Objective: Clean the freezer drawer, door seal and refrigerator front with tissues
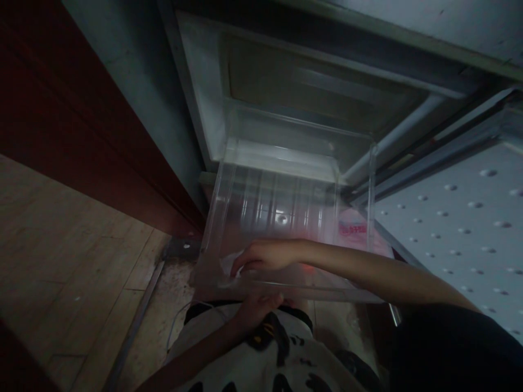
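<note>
A clear plastic drawer reaches out toward me from the open white compartment. Inside its near left corner, my right hand has its fingers curled round a crumpled white cloth or tissue, pressed to the plastic. My left hand is below the drawer's near edge, close to my lap, its thumb against the rim; its other fingers are mostly hidden, and whether they grip the edge is unclear.
On the right stands an open door with a dimpled panel. A pink bag with red print shows beyond the drawer's right side. A dark red door frame and wooden floor lie to the left.
</note>
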The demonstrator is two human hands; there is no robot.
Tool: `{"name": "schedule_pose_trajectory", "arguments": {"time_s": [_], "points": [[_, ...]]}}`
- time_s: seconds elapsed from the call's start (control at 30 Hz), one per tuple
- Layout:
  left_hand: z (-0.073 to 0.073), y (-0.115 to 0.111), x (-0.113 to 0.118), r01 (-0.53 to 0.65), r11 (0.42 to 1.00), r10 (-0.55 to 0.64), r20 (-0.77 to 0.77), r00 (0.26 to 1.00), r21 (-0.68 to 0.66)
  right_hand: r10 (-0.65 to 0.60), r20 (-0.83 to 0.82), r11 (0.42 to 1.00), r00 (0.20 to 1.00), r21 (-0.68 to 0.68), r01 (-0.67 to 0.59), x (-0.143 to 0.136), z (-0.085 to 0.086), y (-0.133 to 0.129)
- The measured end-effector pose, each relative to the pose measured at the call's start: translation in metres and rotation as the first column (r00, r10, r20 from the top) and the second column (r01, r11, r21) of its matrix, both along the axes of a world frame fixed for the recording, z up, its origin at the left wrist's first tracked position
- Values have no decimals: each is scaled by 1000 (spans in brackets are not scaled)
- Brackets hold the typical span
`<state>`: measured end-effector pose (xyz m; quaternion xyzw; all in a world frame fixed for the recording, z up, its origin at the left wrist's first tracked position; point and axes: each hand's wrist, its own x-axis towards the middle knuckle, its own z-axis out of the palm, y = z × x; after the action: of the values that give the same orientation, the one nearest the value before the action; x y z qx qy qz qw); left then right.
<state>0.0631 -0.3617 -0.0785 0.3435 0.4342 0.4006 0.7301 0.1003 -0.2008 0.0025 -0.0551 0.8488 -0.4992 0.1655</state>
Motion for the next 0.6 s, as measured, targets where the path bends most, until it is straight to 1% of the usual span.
{"name": "schedule_pose_trajectory", "arguments": {"time_s": [0.1, 0.2, 0.27, 0.33, 0.37, 0.4, 0.43, 0.5, 0.53, 0.57, 0.6], "points": [[-4, -2, 0, -4, 1000, 4, 12, 1000, -17, 10, 4, 995, 1000, 104, -10, -4, -12, 2], [-4, -2, -2, 4, 1000, -4, 6, 1000, -18, -34, 31, 977, 999, 212, 26, -10, -22, 4], [-3, -2, -3, 18, 1000, -19, -21, 1000, -23, -66, 31, 964, 997, 259, 56, -14, -25, 6], [-3, -3, -4, 26, 999, -27, -28, 999, -32, -141, 9, 952, 990, 276, 133, -16, -24, 9], [-3, -3, -5, 26, 999, -27, -24, 999, -32, -215, -7, 935, 977, 286, 208, -16, -21, 10], [-4, -3, -5, 24, 999, -25, -20, 999, -28, -307, -29, 905, 951, 299, 302, -16, -18, 11], [-4, -3, -5, 19, 1000, -19, -21, 1000, -23, -404, -57, 860, 913, 318, 400, -16, -14, 11], [-3, -3, -5, 11, 1000, -12, -30, 999, -17, -556, -114, 743, 823, 375, 554, -15, -7, 10], [-2, -2, -5, 13, 1000, -14, -31, 999, -18, -594, -134, 697, 793, 407, 591, -14, -4, 7], [-1, -2, -5, 16, 1000, -17, -30, 999, -21, -609, -137, 670, 781, 437, 600, -14, -3, 4], [0, -1, -5, 20, 1000, -20, -31, 999, -25, -607, -125, 662, 785, 467, 586, -14, -3, -1]]}}
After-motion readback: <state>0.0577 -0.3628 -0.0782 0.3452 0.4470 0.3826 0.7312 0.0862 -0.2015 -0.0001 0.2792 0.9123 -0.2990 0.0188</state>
